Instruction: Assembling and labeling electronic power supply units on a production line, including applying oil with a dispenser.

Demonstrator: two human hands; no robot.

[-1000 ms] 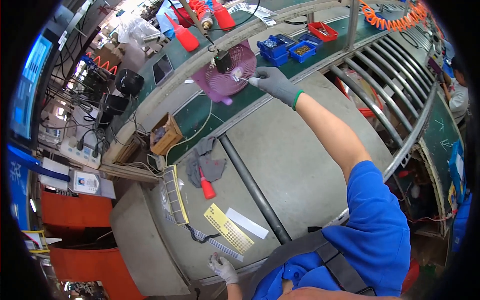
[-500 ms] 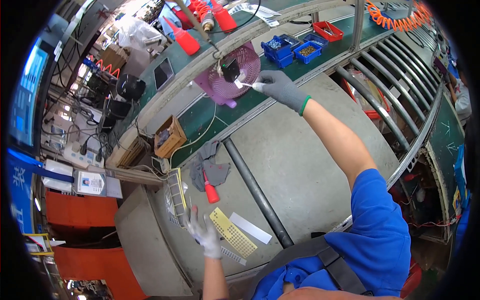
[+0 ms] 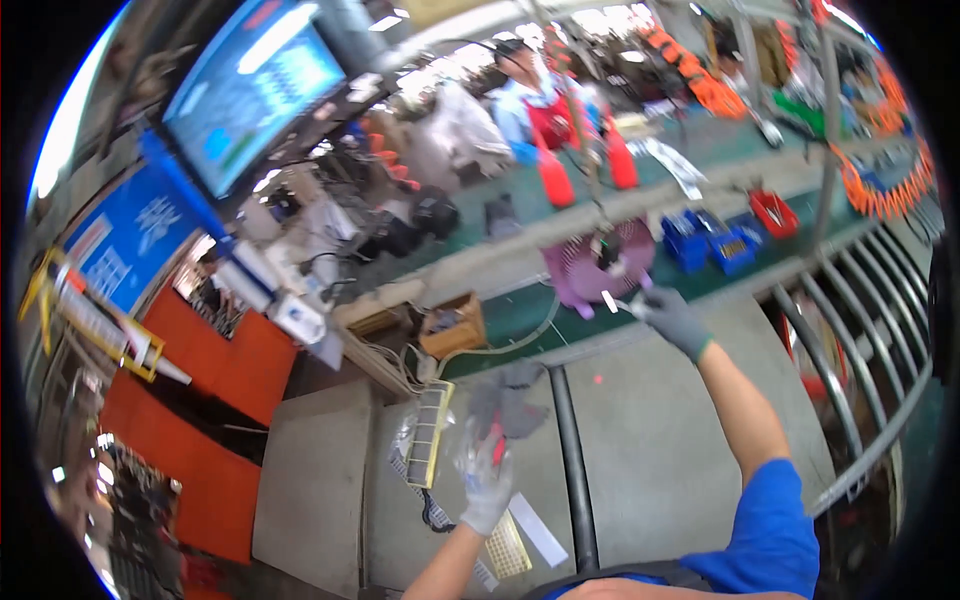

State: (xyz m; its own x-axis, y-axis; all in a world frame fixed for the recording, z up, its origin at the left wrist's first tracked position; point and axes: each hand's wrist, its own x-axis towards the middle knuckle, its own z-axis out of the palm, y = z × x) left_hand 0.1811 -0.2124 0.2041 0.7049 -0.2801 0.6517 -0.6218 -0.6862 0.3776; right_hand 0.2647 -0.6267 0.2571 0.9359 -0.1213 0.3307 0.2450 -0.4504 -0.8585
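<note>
My right hand (image 3: 672, 318), in a grey glove with a green cuff, pinches a small white strip (image 3: 609, 301) in front of the purple round grille (image 3: 630, 262). What joins the strip to my fingertips is too small to make out. My left hand (image 3: 487, 497), in a white glove, is over the grey worktop with its fingers stretched out and blurred. Its fingers partly cover a red squeeze bottle (image 3: 498, 443), which lies against a crumpled grey cloth (image 3: 512, 400). Whether they touch the bottle I cannot tell. Below the hand lie a yellow sheet of round stickers (image 3: 510, 548) and a white strip of paper (image 3: 540, 530).
A yellow-edged sheet (image 3: 428, 435) lies left of the cloth. On the green bench stand a cardboard box (image 3: 455, 325), blue bins (image 3: 685, 242), a red bin (image 3: 773, 214) and red bottles (image 3: 554, 178). Metal rollers (image 3: 830, 345) run at right; a person (image 3: 535, 105) is across the bench.
The view has swung up and left. My left hand has moved to the red bottle beside the cloth. My right hand has drawn the white strip a little away from the grille's centre.
</note>
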